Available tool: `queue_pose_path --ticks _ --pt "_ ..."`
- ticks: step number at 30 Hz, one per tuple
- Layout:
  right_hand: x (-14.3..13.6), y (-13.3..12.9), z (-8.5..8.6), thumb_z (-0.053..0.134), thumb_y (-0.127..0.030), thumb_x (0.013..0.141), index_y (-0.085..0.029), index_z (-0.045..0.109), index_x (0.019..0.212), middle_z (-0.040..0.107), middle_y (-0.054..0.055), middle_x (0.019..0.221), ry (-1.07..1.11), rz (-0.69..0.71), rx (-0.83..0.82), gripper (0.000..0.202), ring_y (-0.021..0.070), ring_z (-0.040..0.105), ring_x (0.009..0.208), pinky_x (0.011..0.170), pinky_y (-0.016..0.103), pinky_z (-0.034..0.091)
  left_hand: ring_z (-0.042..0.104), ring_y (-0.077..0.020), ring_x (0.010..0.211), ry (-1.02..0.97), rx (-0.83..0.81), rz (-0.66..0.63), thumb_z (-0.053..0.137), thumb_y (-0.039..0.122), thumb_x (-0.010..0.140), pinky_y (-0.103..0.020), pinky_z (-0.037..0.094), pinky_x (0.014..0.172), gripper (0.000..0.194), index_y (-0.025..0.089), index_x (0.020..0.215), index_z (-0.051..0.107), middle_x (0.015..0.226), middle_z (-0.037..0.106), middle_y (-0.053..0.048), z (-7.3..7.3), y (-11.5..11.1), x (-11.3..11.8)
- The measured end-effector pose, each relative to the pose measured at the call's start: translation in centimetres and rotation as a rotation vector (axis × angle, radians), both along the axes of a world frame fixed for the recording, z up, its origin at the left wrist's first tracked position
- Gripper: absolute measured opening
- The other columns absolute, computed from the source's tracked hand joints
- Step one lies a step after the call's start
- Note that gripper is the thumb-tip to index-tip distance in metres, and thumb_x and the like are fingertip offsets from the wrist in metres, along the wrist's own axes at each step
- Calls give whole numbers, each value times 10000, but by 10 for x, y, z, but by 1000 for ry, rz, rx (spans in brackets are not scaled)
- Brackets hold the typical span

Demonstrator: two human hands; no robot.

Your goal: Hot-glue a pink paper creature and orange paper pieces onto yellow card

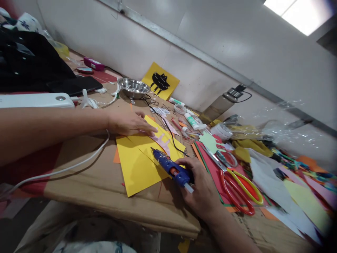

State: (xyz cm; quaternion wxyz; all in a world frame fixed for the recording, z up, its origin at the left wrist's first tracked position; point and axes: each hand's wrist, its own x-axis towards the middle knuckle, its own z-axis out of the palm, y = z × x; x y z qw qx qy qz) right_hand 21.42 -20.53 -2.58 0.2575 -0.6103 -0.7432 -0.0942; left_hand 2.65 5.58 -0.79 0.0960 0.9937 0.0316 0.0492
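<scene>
My right hand (201, 186) is wrapped around a blue hot glue gun (171, 168), a stub of glue stick poking out of its back end. Its nozzle points up and left, just above a yellow card (137, 168). A pink paper cutout (163, 142) with notched edges lies on that card. Fingers stretched out, my left hand (130, 122) lies over the card's far side, its fingertips at the cutout's upper left end. The undersides of those fingers are hidden. A dark cord (172, 135) runs across the card beside the cutout.
Scissors with red and yellow handles (237, 189) rest on coloured sheets at right. Behind are a steel bowl (133, 88), a yellow card with a black cutout (161, 81), glue sticks (191, 120) and a bottle (219, 105). A white cable (79, 165) crosses the cardboard at left.
</scene>
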Motion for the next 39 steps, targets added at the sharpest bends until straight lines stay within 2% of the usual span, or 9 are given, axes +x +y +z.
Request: queue_pose_path --ticks 2,5,10,15,18,23,27,34,39 --pt "0 0 -1 536 -76 748 -220 473 1136 651 69 989 5 -4 -4 419 215 655 883 724 324 552 629 -159 1071 -31 -52 -60 391 330 991 -308 276 1084 444 283 1417 507 1333 645 -30 1 2 -1" --pt "0 -1 -1 540 -71 736 -223 476 1137 651 71 993 16 -7 -18 433 221 654 893 725 329 548 624 -170 1117 -51 -85 -113 389 308 989 -322 246 1097 442 324 1417 495 1359 627 -19 0 6 -4" --pt "0 0 -2 536 -71 739 -228 485 1127 654 73 991 30 -26 -30 422 226 654 886 710 331 543 576 -175 1221 11 -12 -164 339 258 992 -341 223 1092 437 301 1375 545 1412 581 -8 0 4 -6" --pt "0 1 -2 550 -71 739 -222 484 1133 654 71 997 16 -3 -11 426 219 651 892 716 323 544 586 -163 1198 -58 -15 -130 365 324 996 -329 208 1119 442 324 1423 478 1405 588 0 5 1 -3" --pt "-1 1 -1 551 -79 744 -224 489 1125 656 69 994 15 -4 -2 413 217 653 882 717 323 545 552 -162 1243 -3 -38 -132 364 316 989 -320 223 1120 440 361 1407 496 1433 561 21 3 -1 0" --pt "-2 0 -1 545 -73 747 -222 492 1126 656 72 991 2 5 3 411 216 650 874 708 323 540 541 -187 1263 79 9 -94 321 315 990 -344 243 1097 466 323 1423 492 1411 583 -13 1 -4 4" --pt "-2 0 -1 539 -63 742 -223 497 1122 661 76 1002 3 -1 -12 415 225 645 900 743 342 539 563 -181 1211 31 -87 -68 349 366 990 -339 234 1108 456 352 1430 467 1373 615 13 7 -7 5" --pt "-2 1 -2 527 -50 729 -224 503 1116 660 78 999 15 9 -34 424 241 634 914 759 369 532 590 -193 1166 29 -69 -30 352 373 986 -336 250 1097 419 330 1340 571 1343 638 -2 6 -5 8" --pt "-2 2 -3 532 -45 725 -218 506 1116 667 81 997 9 7 -29 428 243 634 913 763 373 531 573 -186 1187 -34 -50 -18 389 332 968 -326 260 1103 477 303 1439 457 1303 666 -29 8 4 -3"
